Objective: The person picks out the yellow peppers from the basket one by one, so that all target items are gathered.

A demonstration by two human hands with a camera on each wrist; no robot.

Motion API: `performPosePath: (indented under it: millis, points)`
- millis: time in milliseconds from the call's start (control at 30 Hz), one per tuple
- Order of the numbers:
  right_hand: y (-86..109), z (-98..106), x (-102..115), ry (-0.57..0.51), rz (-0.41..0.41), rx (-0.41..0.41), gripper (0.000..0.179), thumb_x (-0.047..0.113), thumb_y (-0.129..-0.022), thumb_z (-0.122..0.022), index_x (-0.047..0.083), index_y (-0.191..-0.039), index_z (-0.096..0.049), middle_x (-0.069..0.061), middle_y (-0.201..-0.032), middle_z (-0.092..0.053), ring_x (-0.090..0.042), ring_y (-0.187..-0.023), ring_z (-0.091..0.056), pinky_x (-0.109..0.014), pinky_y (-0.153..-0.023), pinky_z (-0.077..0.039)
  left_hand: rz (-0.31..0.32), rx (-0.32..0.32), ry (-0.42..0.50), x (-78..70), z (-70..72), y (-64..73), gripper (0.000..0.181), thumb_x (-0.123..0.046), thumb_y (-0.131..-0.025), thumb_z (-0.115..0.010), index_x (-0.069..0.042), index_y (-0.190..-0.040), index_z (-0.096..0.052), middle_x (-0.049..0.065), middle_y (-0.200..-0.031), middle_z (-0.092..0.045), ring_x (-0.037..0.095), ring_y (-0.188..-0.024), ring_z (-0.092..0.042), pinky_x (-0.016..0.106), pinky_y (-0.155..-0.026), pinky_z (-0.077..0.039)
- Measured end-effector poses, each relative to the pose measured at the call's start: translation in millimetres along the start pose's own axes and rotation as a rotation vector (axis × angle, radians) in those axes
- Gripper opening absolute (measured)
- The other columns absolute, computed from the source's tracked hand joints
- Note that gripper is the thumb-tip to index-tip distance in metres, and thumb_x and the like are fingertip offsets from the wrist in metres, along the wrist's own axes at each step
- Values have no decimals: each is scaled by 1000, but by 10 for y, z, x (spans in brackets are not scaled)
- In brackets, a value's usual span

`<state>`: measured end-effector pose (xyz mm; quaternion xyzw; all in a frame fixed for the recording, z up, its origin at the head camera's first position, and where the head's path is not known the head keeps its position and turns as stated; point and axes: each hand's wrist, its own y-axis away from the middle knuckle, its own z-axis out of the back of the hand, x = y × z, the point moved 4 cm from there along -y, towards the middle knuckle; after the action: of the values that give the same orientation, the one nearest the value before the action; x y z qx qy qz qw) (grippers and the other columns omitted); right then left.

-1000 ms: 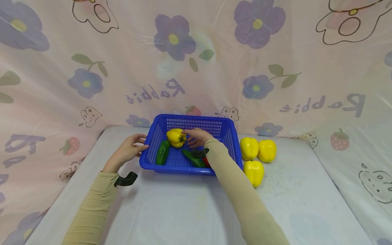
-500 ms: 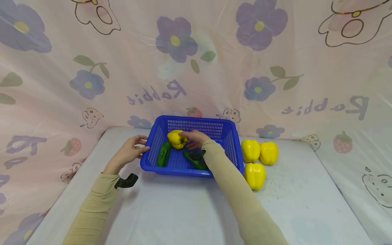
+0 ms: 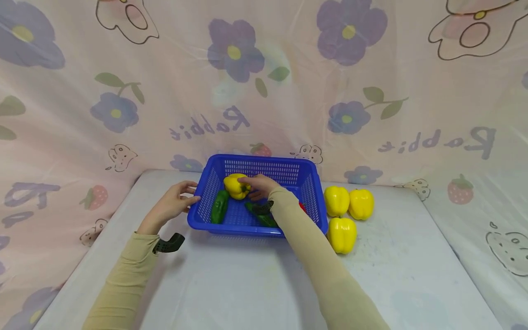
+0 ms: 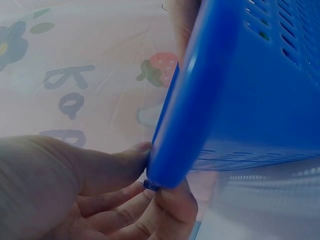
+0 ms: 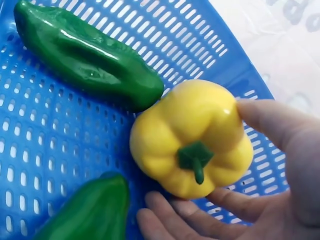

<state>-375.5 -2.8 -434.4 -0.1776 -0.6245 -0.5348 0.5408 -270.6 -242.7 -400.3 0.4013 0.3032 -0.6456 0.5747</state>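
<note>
My left hand (image 3: 175, 199) grips the left rim of a blue plastic basket (image 3: 231, 228); in the left wrist view its thumb and fingers pinch the rim (image 4: 200, 100). Inside the basket, my right hand (image 3: 262, 185) holds a yellow bell pepper (image 5: 195, 125) between thumb and fingers, thumb on one side and fingers curling under the other. The pepper's green stem faces the wrist camera. Beside it lies a long green pepper (image 5: 90, 55). A second green pepper (image 5: 90, 215) is close to the right fingertips. The sleeve partly hides a red item (image 3: 302, 207).
Several things flank the basket: three yellow bell peppers (image 3: 342, 234) stand on the white table (image 3: 247, 284) just right of it. Behind the basket hangs a patterned curtain (image 3: 280, 114), reaching down to the table's back edge.
My right hand has shifted slightly left, its thumb now further over the yellow bell pepper. More of the red item shows past the sleeve. My left hand stays at the rim.
</note>
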Motion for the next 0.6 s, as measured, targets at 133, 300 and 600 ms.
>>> performPosePath:
  millis: [133, 300, 600]
  points:
    - [9, 11, 12, 8, -3, 7, 74, 38, -89, -67, -1, -143, -32, -20, -133, -40, -38, -115, -54, -46, -95, -47, 2, -2, 0, -5, -1, -3, 50, -7, -97, -55, 8, -140, -33, 30, -126, -47, 31, -95, -63, 37, -73, -57]
    - [2, 41, 14, 13, -8, 29, 69, 36, -90, -67, -1, -141, -38, -17, -139, -39, -37, -114, -55, -45, -91, -50, -3, -5, 12, 7, -12, -23, 49, -6, -97, -56, 7, -139, -35, 30, -126, -48, 31, -94, -63, 37, -72, -57]
    - [13, 49, 6, -37, -26, 72, 67, 28, -90, -68, -1, -141, -37, -18, -139, -39, -38, -114, -52, -44, -85, -53, -8, -7, 3, 8, -3, 1, 50, -8, -97, -56, 8, -139, -34, 30, -126, -48, 29, -92, -63, 36, -72, -57]
